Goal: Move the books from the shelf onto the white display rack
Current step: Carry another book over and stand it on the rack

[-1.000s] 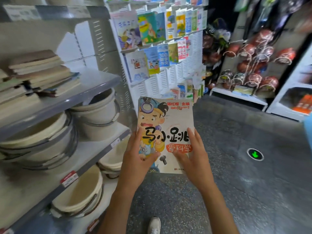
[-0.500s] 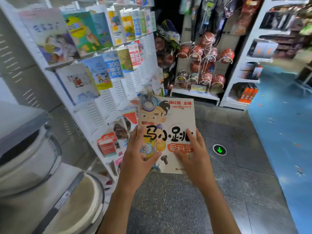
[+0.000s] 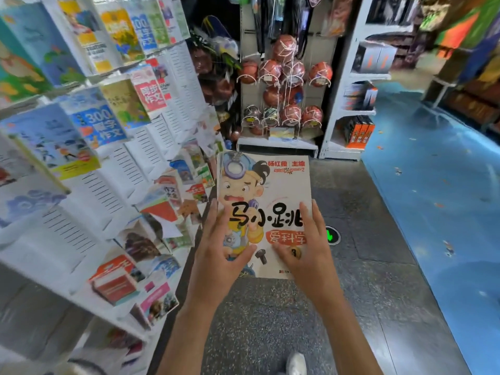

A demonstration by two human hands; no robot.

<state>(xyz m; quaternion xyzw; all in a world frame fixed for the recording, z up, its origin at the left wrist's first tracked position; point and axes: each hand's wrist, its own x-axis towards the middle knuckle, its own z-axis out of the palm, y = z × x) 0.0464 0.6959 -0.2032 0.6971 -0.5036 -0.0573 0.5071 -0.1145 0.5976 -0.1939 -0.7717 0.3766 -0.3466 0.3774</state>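
I hold the book [image 3: 263, 209] upright, long axis vertical, left hand [image 3: 219, 253] and right hand [image 3: 308, 253] fingers curled on its lower edges; the rack [image 3: 113, 180] lies left, nearer my left hand.

Bright, even shop lighting, soft shadows only. Book cover [image 3: 263, 212] between the fingers [image 3: 216, 226] is sharp. Heavy motion blur left and far right of them; wide-angle bending at edges.
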